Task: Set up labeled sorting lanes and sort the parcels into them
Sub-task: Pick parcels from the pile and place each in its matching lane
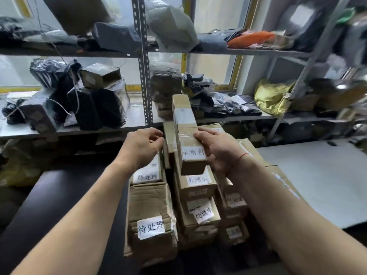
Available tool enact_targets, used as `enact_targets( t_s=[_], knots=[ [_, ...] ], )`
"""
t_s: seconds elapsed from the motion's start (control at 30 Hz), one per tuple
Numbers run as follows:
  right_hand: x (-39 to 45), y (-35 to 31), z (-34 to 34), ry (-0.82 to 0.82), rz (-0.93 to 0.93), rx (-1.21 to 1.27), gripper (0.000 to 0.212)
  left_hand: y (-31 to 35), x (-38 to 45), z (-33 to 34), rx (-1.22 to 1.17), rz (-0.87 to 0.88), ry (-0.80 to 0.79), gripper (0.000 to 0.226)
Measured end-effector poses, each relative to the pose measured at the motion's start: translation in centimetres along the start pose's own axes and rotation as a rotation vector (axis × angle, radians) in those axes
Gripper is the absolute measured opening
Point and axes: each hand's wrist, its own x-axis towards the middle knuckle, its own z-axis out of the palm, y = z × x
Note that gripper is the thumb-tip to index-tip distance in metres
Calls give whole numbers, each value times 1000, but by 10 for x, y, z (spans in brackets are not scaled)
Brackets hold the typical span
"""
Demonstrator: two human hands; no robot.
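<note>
Both forearms reach in from six o'clock toward stacked labelled boxes point(153, 221) on the dark worktop point(59, 195). At centre, the right hand point(220, 149) grips a long carton point(186, 135) from its right side, fingers curled over the top; its long axis runs twelve to six, label end facing the camera. At nine o'clock of it, the left hand point(144, 147) hovers with fingers loosely curled, holding nothing.

Parcels point(151, 203): brown cardboard, each bearing a white label point(150, 227) with black characters. Long box point(185, 124): tan, white label, clear glossy tape. Right wrist: thin red string point(242, 155). Surface point(317, 181): pale grey. Shelf point(139, 120): grey metal; bags black, one yellow point(272, 96), one orange point(250, 38).
</note>
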Motion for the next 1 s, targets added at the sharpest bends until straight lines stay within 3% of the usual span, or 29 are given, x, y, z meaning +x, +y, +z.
enact_targets(
  t_s=[0.23,0.53,0.7,0.87,1.0],
  knots=[
    [16,-11,-113,-19,-25,-31,15,76,16,70,164,24,-30,25],
    [47,-36,-271,-48,54,-124,20,170,45,193,95,-48,-48,32],
    [61,-32,-313,-58,109,-147,24,196,61,241,49,-59,-97,30],
    [66,-24,-338,-49,165,-160,13,205,65,270,45,-106,-125,31],
    [56,-19,-353,-104,230,-127,23,208,56,293,-90,-171,-256,31]
  ],
)
